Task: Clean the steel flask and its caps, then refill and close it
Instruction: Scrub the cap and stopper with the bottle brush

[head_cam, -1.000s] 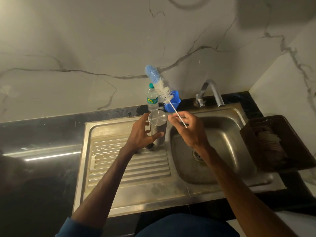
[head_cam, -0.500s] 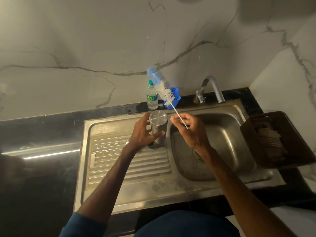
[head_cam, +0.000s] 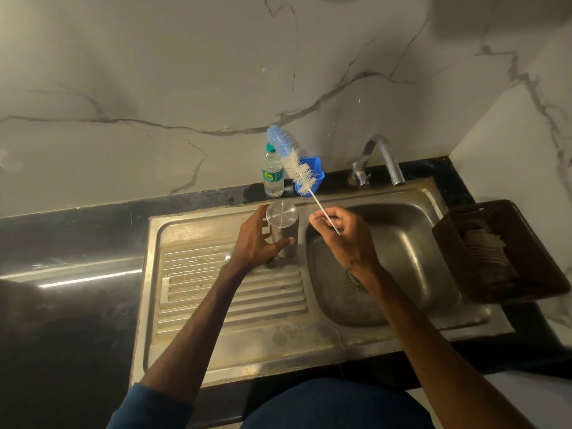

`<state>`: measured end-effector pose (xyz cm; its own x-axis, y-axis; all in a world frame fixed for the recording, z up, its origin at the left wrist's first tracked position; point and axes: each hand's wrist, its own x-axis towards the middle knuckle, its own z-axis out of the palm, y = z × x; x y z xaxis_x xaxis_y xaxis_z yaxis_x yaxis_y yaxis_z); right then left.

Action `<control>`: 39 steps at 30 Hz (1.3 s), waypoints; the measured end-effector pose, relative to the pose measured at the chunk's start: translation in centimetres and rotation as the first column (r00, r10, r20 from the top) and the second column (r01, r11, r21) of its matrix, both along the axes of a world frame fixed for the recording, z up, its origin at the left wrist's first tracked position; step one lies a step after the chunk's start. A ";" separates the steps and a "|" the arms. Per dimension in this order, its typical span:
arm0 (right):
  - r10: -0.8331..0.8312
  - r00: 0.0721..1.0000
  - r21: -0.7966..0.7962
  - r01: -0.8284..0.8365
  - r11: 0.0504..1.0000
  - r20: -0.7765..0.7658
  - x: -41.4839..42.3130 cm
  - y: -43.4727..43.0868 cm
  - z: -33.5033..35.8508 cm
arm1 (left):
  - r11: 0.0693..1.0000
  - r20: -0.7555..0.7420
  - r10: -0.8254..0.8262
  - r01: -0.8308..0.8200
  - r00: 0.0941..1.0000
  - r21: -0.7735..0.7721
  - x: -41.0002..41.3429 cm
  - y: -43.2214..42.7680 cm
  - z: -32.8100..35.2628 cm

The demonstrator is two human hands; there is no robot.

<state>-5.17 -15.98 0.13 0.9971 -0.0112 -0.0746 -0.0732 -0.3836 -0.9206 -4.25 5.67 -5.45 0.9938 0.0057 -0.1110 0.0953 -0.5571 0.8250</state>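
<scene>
A steel flask (head_cam: 283, 224) stands upright on the sink's drainboard (head_cam: 235, 298), its flat closed end facing up. My left hand (head_cam: 257, 243) grips its side, thumb across the front. My right hand (head_cam: 343, 239) pinches the wire handle of a bottle brush (head_cam: 294, 162), held over the basin's left edge. The brush points up and left, white bristles low, blue bristles at the tip. A small round steel piece (head_cam: 229, 256) lies on the drainboard just left of my left wrist.
A small plastic water bottle (head_cam: 272, 176) and a blue tub (head_cam: 314, 173) stand against the marble wall behind the flask. The tap (head_cam: 382, 157) arches over the basin (head_cam: 396, 267). A brown crate (head_cam: 495, 252) holding cloth sits on the right counter.
The hands, flask and brush keep nearly the same pose. The view has shifted slightly, so the sink sits a little higher in frame.
</scene>
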 end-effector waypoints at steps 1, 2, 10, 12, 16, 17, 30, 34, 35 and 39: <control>0.000 1.000 -0.001 0.000 1.000 -0.001 0.0 0.0 0.0 | 1.000 0.000 -0.006 0.006 1.000 0.007 0.1 0.0 0.0; 0.000 1.000 -0.002 0.000 1.000 -0.003 0.1 0.0 0.0 | 1.000 -0.001 -0.012 0.012 1.000 0.016 0.1 0.1 0.0; -0.005 1.000 0.001 0.005 1.000 -0.013 0.0 0.1 0.1 | 0.995 0.021 -0.048 0.046 0.999 0.089 -0.1 0.5 -0.4; -0.003 1.000 -0.003 0.003 1.000 -0.022 -0.1 0.1 0.0 | 0.991 0.001 -0.048 0.048 0.999 0.123 -0.1 0.6 -0.6; -0.010 0.999 -0.006 0.009 1.000 -0.042 -0.4 -0.2 -0.2 | 0.968 -0.064 -0.081 0.094 0.995 0.233 -0.3 1.2 -1.5; -0.014 0.999 -0.007 0.014 1.000 -0.046 -0.4 -0.2 -0.3 | 0.957 -0.087 -0.086 0.107 0.992 0.269 -0.4 1.5 -1.8; -0.050 0.997 0.000 0.051 0.999 -0.065 -1.2 -0.9 -0.9 | 0.532 -0.296 -0.156 0.332 0.942 0.779 -0.2 1.6 -7.6; -0.051 0.996 -0.010 0.050 0.999 -0.068 -1.3 -1.3 -0.9 | 0.525 -0.305 -0.143 0.334 0.941 0.783 0.1 1.5 -8.0; -0.051 0.996 -0.012 0.051 0.999 -0.068 -1.4 -1.4 -0.9 | 0.528 -0.304 -0.141 0.331 0.942 0.782 0.1 1.6 -8.0; -0.060 0.996 -0.017 0.059 0.998 -0.073 -1.4 -1.8 -0.8 | 0.557 -0.226 -0.140 0.266 0.964 0.787 -0.1 2.1 -7.6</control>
